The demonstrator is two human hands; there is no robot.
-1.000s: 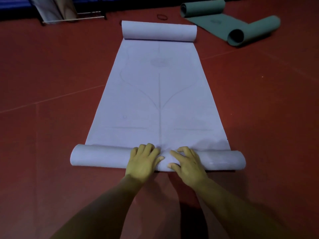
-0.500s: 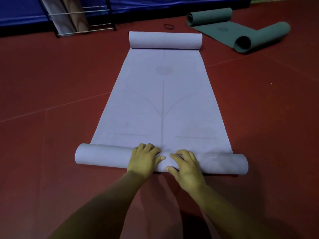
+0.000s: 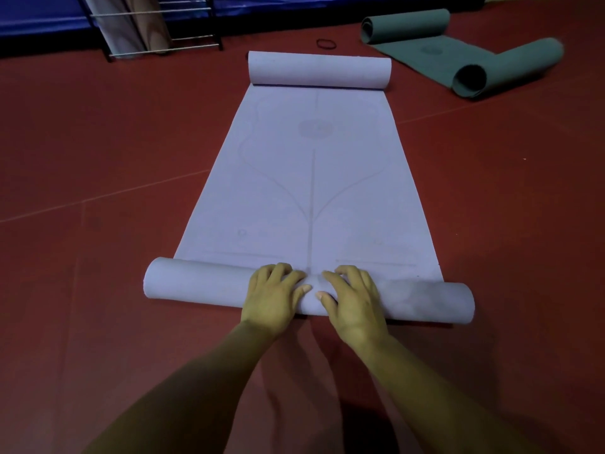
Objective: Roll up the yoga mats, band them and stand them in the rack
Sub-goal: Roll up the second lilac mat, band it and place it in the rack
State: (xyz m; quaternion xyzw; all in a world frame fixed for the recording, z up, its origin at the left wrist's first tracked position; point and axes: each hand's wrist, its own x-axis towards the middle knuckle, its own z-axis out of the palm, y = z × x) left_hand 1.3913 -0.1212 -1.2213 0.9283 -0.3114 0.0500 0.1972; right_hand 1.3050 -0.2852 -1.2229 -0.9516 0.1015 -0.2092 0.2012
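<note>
Compared with half a second ago, both hands stay mid-roll and the near roll has crept slightly forward. The left hand (image 3: 273, 294) and right hand (image 3: 352, 298) sit side by side, fingers bent over the roll's crest. The lavender mat (image 3: 311, 178) runs up the frame's centre, rolled at both ends. One green mat (image 3: 435, 50) lies upper right and one black band (image 3: 326, 44) beside it. Two rolled mats (image 3: 131, 24) stand in the rack (image 3: 163, 47), upper left.

The red floor (image 3: 98, 142) carries a lilac mat (image 3: 311, 175), rolled at both ends and flat between. A part-rolled green mat (image 3: 435, 50) lies far right, a dark band (image 3: 326, 48) between them. A rack (image 3: 163, 49) stands far left.
</note>
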